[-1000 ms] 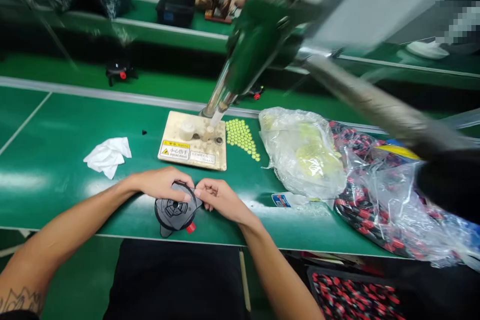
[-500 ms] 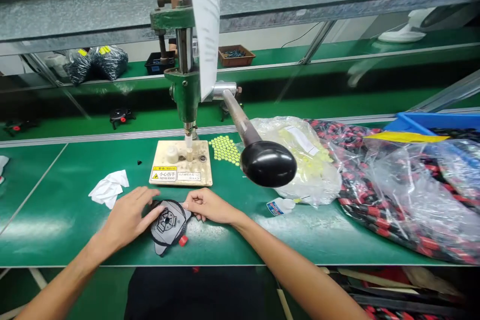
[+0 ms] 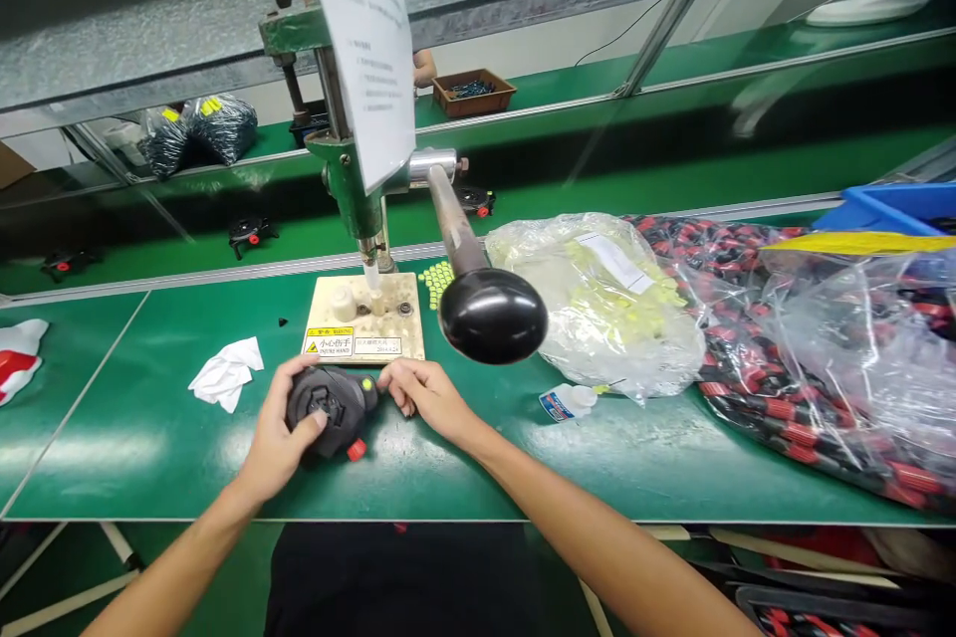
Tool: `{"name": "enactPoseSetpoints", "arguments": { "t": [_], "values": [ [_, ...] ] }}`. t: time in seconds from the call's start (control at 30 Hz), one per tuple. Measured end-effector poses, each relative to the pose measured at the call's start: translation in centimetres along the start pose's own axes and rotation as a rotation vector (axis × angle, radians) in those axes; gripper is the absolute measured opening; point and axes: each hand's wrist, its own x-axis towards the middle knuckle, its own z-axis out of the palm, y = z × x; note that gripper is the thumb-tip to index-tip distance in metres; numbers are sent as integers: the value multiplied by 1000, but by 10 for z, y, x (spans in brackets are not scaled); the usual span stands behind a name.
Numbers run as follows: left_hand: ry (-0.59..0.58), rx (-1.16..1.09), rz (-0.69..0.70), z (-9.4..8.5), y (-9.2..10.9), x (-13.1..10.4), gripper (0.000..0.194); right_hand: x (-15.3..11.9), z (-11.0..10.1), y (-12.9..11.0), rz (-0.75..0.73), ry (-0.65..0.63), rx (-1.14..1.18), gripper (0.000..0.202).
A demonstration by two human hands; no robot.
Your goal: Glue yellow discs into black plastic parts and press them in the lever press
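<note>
Black housing (image 3: 336, 408) sits in left hand (image 3: 273, 438) near bench edge (image 3: 418, 521).

Near side of cream rectangular press base (image 3: 384, 323): left hand (image 3: 270, 443) grips round black plastic part (image 3: 345, 403); right hand (image 3: 434, 400), fingers curled, just beside it. Crumpled white cloth (image 3: 226, 371) left of base.

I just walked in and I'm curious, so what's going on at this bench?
A person's left hand grips a round black part with a red knob. Their right hand is right beside the part, near a yellow-green dot on it. Behind stands a hand press, with a white cloth to the left and a small bottle to the right.
</note>
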Motion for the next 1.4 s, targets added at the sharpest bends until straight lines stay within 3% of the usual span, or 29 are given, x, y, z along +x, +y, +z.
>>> {"name": "enactPoseSetpoints", "arguments": {
  "t": [0.13,0.2,0.37,0.5,0.77,0.93,1.17,1.4],
  "values": [
    [146,22,95,-24,9,59,57,2,-2,2,-64,144,-34,65],
    [152,-30,88,-28,15,86,58,2,-1,2,-91,160,-82,61],
    [3,-140,19,-15,25,136,59,0,1,2,-155,147,-227,54],
    [3,-177,-22,-5,22,161,54,1,0,4,-192,149,-318,52],
    [-45,-264,-89,-17,12,167,60,3,1,10,-218,160,-413,51],
    [-181,-315,-178,-24,13,172,61,2,1,10,-209,144,-462,54],
    [-266,-84,39,-2,22,191,49,2,1,10,-167,111,-526,59],
    [-380,-17,150,-11,18,188,61,-2,-1,13,-124,130,-582,59]
  ]
}}
